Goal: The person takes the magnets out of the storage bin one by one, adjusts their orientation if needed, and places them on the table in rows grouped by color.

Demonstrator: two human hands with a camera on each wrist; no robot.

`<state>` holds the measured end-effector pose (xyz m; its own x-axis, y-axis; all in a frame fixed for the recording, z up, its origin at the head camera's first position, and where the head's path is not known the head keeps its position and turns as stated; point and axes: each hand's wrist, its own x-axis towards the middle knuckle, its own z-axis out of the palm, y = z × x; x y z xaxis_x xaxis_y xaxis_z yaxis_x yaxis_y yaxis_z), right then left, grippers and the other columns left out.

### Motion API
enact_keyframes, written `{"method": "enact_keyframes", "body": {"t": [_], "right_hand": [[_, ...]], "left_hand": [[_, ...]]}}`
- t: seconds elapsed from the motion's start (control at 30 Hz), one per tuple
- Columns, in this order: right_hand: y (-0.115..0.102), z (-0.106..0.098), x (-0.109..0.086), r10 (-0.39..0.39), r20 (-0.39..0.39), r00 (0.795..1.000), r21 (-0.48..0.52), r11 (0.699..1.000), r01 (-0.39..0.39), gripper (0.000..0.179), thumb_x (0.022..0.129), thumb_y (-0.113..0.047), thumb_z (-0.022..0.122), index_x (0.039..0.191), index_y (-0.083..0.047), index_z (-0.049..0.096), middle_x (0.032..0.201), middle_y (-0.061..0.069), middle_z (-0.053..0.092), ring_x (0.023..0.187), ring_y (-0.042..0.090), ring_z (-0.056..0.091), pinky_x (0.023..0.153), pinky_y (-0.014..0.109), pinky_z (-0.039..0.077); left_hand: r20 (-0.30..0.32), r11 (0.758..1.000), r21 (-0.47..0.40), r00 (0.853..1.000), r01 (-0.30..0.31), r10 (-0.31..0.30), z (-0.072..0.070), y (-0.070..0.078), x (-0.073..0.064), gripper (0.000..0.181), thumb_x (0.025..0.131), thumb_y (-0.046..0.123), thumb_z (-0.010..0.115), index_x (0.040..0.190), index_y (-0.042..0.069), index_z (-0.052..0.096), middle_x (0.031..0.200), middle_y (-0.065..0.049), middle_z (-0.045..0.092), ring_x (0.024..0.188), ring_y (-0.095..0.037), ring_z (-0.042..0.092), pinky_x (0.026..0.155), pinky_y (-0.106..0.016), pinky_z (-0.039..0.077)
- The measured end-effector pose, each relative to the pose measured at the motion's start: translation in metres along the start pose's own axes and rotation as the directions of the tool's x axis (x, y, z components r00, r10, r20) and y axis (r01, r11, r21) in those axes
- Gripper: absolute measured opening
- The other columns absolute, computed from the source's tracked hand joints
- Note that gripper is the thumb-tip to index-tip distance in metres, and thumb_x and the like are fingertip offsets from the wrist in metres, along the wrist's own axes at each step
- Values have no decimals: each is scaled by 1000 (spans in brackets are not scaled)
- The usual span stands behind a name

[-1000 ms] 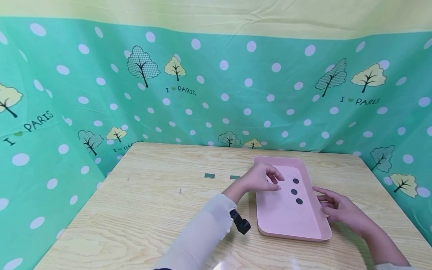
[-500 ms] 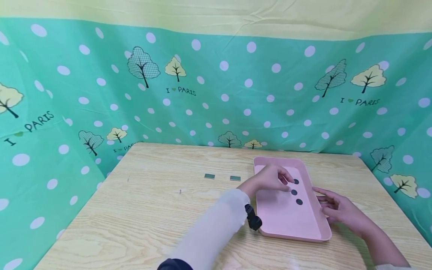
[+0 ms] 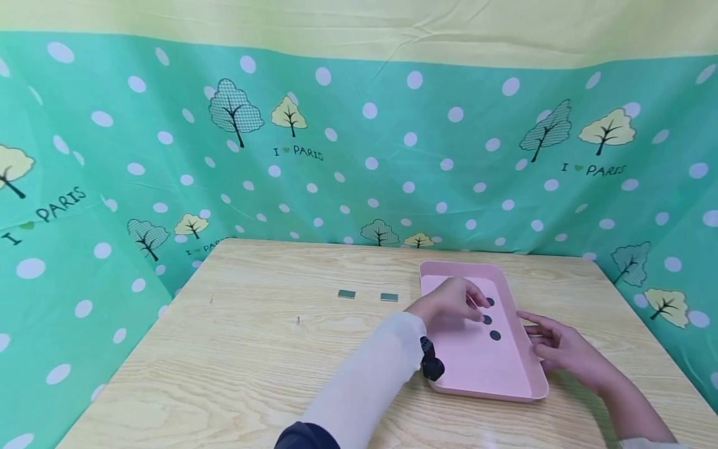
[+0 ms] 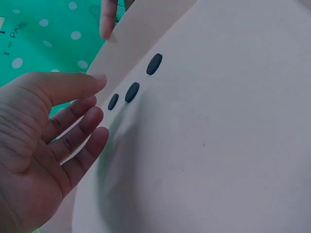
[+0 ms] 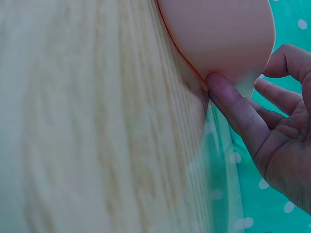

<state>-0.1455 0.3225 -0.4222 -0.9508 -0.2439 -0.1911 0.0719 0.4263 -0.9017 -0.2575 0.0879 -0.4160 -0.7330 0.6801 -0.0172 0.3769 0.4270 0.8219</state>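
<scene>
A shallow pink tray [image 3: 477,374] lies on the right part of the table. Three dark round discs form a short row on its floor: a far disc [image 3: 490,302], a middle disc [image 3: 487,320] and a near disc [image 3: 495,335]. Over the tray, my left hand [image 3: 451,298] hovers beside the far and middle discs. Its fingers are loosely bent, and the left wrist view shows nothing between thumb and fingers. My right hand [image 3: 561,346] touches the tray's right wall from outside, index fingertip at the rim. In the right wrist view its thumb [image 5: 238,109] rests against the wall's lower edge.
Left of the tray, two small dark green rectangular pieces lie flat, a left piece [image 3: 346,294] and a right piece [image 3: 389,297]. The wooden table [image 3: 235,349] reaches back to a green dotted curtain [image 3: 336,156]. A black device [image 3: 432,362] sits on the left wrist.
My left hand has moved right, from the tray's left side to beside the discs, uncovering the right green piece. The right hand, tray and discs have stayed in place.
</scene>
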Motion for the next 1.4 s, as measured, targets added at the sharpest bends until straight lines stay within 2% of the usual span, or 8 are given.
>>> {"method": "enact_keyframes", "body": {"t": [0.13,0.27,0.47,0.67,0.8,1.03,1.17,1.4], "right_hand": [[1,0,0,-1,-3,1000,-3,1000,1,67,95,-10,59,152,0,25,137,34,45,115,32,58,77,39,58],[3,0,0,9,-17,1000,-6,1000,-9,67,95,-10,59,152,-2,26,137,33,46,115,32,58,77,38,58],[3,0,0,-26,-3,1000,11,1000,26,67,95,-8,58,152,1,24,134,34,47,115,34,57,76,39,58],[2,0,-1,-40,16,999,37,999,40,66,96,-7,56,152,2,22,135,35,45,107,11,60,76,39,58],[2,-1,-1,-54,26,998,50,997,53,65,97,-7,55,152,4,21,135,36,45,103,3,59,76,39,58],[3,-1,-1,-60,25,998,49,997,59,65,97,-7,55,151,4,22,134,36,44,102,2,59,76,39,58],[3,0,-1,-56,20,998,45,997,55,65,97,-6,56,151,4,22,134,36,45,102,2,60,76,39,58],[3,0,-1,-46,15,999,48,998,45,65,97,-6,56,152,3,22,135,36,44,102,3,60,75,40,58]], "left_hand": [[19,999,47,1000,18,-19,4,0,5,25,79,2,79,102,10,75,95,7,71,79,0,59,70,-11,47],[38,990,141,999,8,-14,11,1,9,26,80,5,79,105,14,75,93,10,69,81,1,57,72,-10,45],[46,944,329,999,-6,-10,21,-1,14,33,83,11,77,115,20,73,76,10,57,75,-2,50,72,-10,38],[52,911,412,999,-21,0,25,-7,17,22,85,15,75,106,21,77,63,9,49,69,-2,45,69,-10,34],[48,915,403,999,-33,14,24,-9,17,15,85,16,75,99,20,79,64,12,53,66,0,46,68,-9,35],[59,932,362,998,-25,4,23,-8,14,6,85,16,77,92,17,77,65,12,57,63,0,47,66,-8,37],[69,942,336,998,-23,0,23,-7,13,6,86,16,76,93,16,75,72,13,59,69,1,50,69,-8,39],[54,958,284,998,-47,33,22,-7,14,10,86,15,76,96,15,74,79,14,62,75,4,55,74,-6,41]]}}
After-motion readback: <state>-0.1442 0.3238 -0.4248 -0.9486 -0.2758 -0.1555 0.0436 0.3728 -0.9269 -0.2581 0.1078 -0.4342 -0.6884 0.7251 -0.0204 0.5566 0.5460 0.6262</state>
